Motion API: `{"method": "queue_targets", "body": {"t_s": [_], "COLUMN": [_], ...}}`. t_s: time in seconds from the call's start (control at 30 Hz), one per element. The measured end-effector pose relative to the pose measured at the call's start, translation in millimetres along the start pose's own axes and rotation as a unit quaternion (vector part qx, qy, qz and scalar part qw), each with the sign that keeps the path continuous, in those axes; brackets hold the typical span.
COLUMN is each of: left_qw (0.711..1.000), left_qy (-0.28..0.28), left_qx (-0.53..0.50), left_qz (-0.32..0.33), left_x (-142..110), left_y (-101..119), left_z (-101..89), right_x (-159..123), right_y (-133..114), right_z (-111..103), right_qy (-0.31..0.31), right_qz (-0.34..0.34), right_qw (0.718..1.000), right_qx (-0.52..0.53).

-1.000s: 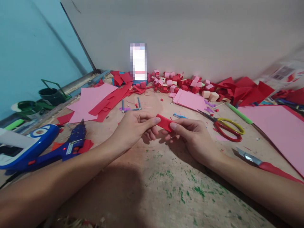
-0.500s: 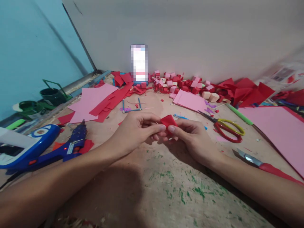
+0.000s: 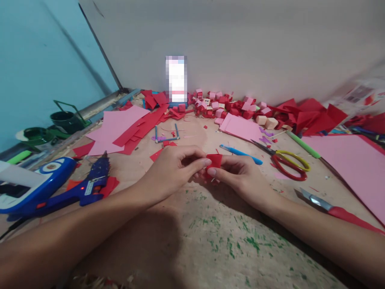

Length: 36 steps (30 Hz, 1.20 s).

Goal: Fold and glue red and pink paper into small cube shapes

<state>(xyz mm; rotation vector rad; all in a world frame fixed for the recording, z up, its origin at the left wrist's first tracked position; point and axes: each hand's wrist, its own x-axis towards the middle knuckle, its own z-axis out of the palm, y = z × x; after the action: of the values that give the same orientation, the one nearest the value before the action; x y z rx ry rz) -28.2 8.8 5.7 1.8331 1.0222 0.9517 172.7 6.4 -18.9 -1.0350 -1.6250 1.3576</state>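
A small piece of red paper (image 3: 215, 161), folded into a boxy shape, sits between both my hands just above the wooden tabletop (image 3: 210, 233). My left hand (image 3: 174, 166) pinches its left side with thumb and fingers closed. My right hand (image 3: 237, 176) grips its right side, fingers curled around it. The lower part of the paper is hidden behind my fingers.
A blue glue gun (image 3: 87, 186) lies at the left beside a blue-and-white device (image 3: 33, 182). Red-and-yellow scissors (image 3: 285, 160), a blue pen (image 3: 240, 153), a green stick (image 3: 302, 144) and a red-handled knife (image 3: 333, 206) lie at the right. Pink sheets (image 3: 355, 164), red scraps and small paper cubes (image 3: 222, 104) line the wall.
The flat red strip has been folded up into a small boxy shape. Both hands have closed in together and shifted slightly nearer me, uncovering the blue pen behind them.
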Motion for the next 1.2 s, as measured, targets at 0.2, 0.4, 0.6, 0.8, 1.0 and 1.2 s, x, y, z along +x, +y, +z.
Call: {"method": "queue_targets", "body": {"t_s": [0.2,0.4,0.6,0.8,1.0,1.2], "left_qw": [0.997,0.995,0.991,0.985,0.989,0.989], "left_qy": [-0.014,-0.048,-0.095,-0.117,-0.118,-0.120], "left_qx": [0.070,0.082,0.077,0.122,0.071,0.058], "left_qz": [0.005,-0.021,-0.060,-0.046,-0.046,-0.070], "left_x": [0.3,0.1,1.4,1.1,0.1,1.4], "left_y": [1.6,4.3,2.0,2.0,5.2,5.4], "left_z": [-3.0,-1.3,-0.1,0.0,-0.5,1.7], "right_x": [-1.0,0.9,2.3,3.0,0.7,0.9], "right_y": [-0.2,2.1,3.1,1.1,5.1,4.0], "right_z": [1.1,1.2,1.2,1.5,1.2,1.6], "right_qy": [0.033,0.088,0.123,0.136,0.132,0.125], "right_qz": [-0.005,0.002,0.018,0.023,0.024,0.027], "right_qw": [0.999,0.994,0.988,0.983,0.977,0.973], "right_qx": [0.040,0.068,0.092,0.118,0.166,0.193]}}
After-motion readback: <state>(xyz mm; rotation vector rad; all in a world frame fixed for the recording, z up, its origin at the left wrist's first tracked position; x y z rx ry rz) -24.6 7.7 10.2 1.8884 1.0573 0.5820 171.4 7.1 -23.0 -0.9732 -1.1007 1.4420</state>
